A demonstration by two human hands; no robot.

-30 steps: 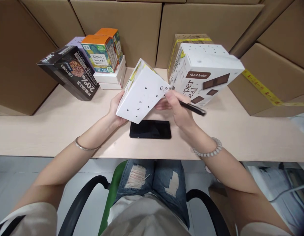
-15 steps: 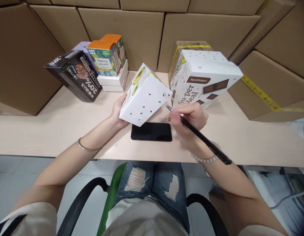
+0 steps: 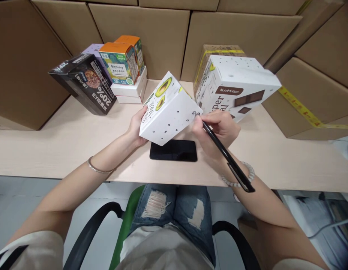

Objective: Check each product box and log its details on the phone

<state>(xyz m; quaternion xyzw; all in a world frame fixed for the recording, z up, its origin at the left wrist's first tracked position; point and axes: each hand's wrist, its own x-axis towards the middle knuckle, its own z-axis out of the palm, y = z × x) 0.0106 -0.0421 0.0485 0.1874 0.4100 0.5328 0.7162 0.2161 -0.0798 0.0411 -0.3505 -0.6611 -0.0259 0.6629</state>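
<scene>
My left hand (image 3: pixel 137 127) grips the left side of a white box (image 3: pixel 170 116), printed with avocados and small dark ovals, and keeps it tilted above the table. A black pen (image 3: pixel 227 153) is pinched in my right hand (image 3: pixel 217 131); its tip is at the box's right corner, over a few small drawn circles, though my fingers partly hide the point of contact. Below the box lies a black phone (image 3: pixel 174 150), its upper edge partly covered from view. Just behind my right hand stands a larger white NutriMotion box (image 3: pixel 241 88) with chocolate pictures.
At the left back are a black box (image 3: pixel 89 82) leaning over, orange-topped Binking boxes (image 3: pixel 117 63) on white boxes (image 3: pixel 129 90), and a purple box (image 3: pixel 92 48). Cardboard cartons (image 3: pixel 140 37) wall in the pale table (image 3: pixel 50 150). A yellow-taped carton (image 3: pixel 309 101) stands at right.
The pen's tip has come up to the box's corner and its rear end has swung left. The held box has turned slightly, showing more of its avocado side.
</scene>
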